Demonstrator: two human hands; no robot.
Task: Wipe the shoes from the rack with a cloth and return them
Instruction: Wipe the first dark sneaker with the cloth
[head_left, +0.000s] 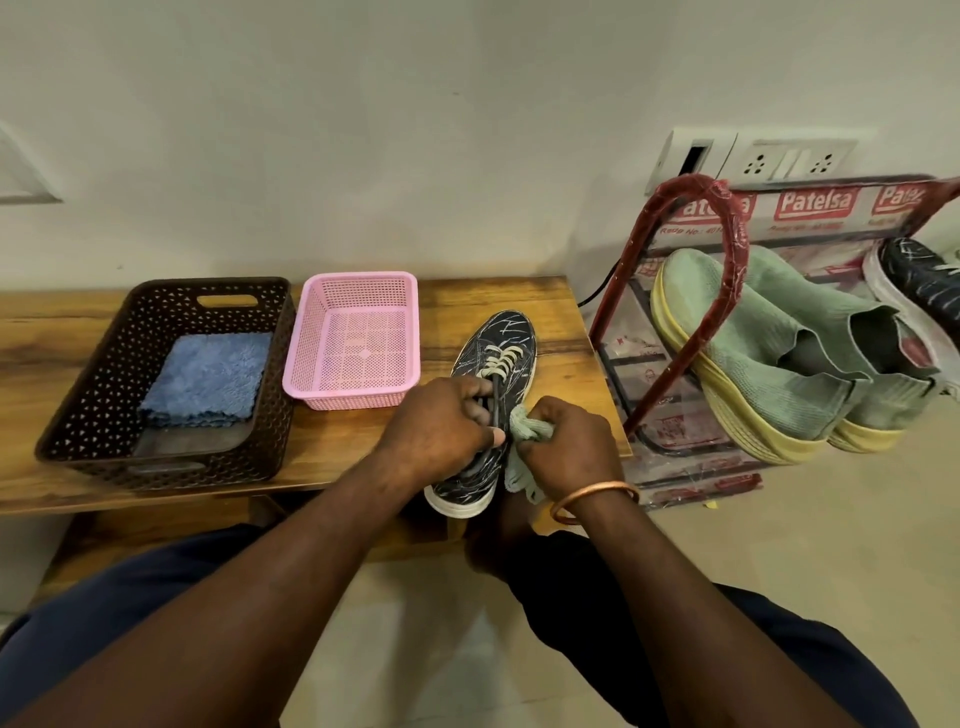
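Shoe (498, 338) may slip off desk (561, 312).
I see left hand (441, 421) gripping it, right hand (566, 447) clutching cloth (524, 431); heel seems past the edge.

The sneaker (493, 364) lies on the bench (561, 312) under the fingers (480, 402) of the left hand (436, 426). The cloth (522, 431) sits just right of it, in the right hand (569, 444). Left of the fingers stand the nearer basket (358, 280), then the farther basket (156, 291); right of them stands the shoe rack (693, 183).

Even, warm indoor light, moderately bright; source out of frame. Soft sheen on the glossy brown wooden tabletop (550, 312) at its right end. Small glints on the red plastic-wrapped metal shoe rack (735, 244). Dim shadow under the table. Wide-angle bending at edges; the white wall socket plate (779, 158) tilts. Slightly soft overall.
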